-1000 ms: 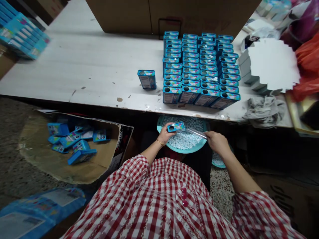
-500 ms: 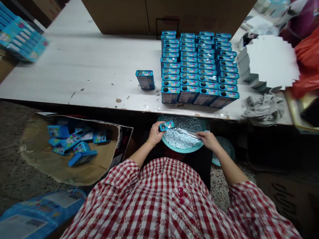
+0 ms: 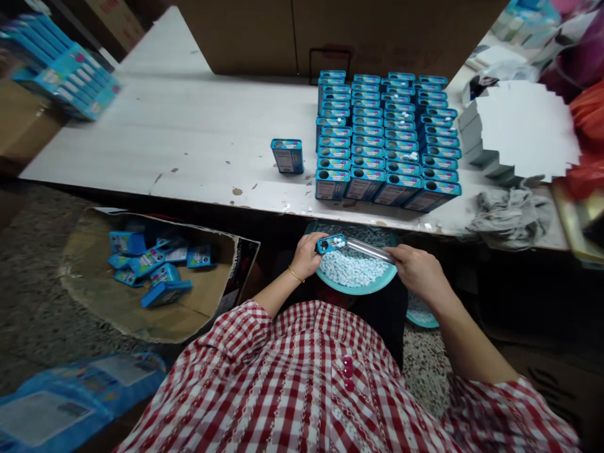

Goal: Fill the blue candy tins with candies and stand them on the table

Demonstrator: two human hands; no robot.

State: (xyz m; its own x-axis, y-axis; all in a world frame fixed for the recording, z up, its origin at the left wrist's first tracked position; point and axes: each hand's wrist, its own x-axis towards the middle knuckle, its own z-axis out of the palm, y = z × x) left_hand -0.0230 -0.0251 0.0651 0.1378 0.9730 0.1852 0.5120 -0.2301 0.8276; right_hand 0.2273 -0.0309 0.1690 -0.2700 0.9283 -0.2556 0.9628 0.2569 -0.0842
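Note:
My left hand (image 3: 306, 259) is closed round a small blue box (image 3: 324, 245) with a round hole in its top, held over the rim of the bowl. Some white pellets lie on the box's top. In my right hand (image 3: 419, 272) is the handle end of a shiny metal scoop (image 3: 370, 249), whose far tip meets the right end of that box. Below both hands sits a turquoise bowl (image 3: 361, 290) full of small white, candy-like pellets (image 3: 352, 267).
On the white table (image 3: 198, 132) stand rows of blue boxes (image 3: 368, 175) and one single box (image 3: 287, 156). A cardboard carton (image 3: 198, 308) at left holds several blue boxes. White stacked cards (image 3: 526, 129) and a grey cloth (image 3: 512, 211) lie at right. A big brown carton (image 3: 245, 38) stands behind.
The scoop has come up out of the pellets to the box's top, and pellets now lie there. My right hand is raised higher. The view has shifted slightly.

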